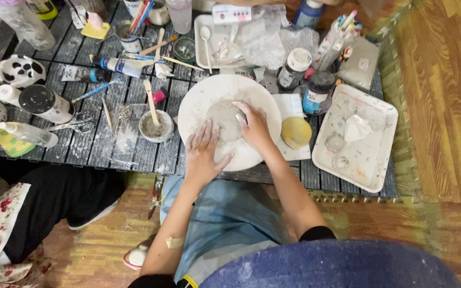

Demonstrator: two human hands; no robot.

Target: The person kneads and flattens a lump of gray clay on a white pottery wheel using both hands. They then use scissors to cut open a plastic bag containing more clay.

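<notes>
A round white board (198, 101) lies on the dark slatted table (108, 149), with a flat grey clay disc (223, 118) at its middle. My left hand (204, 153) rests flat on the board's near edge, its fingers spread and touching the clay's near side. My right hand (254, 127) presses on the clay's right edge, fingers curled over it. Neither hand grips anything.
A small bowl of grey slip with a wooden stick (155, 126) stands left of the board. A yellow sponge (296, 132) and white tray (369, 160) lie right. Paint bottles, jars (317, 92) and brushes crowd the back. Another person's dark-clothed leg (54, 202) is at lower left.
</notes>
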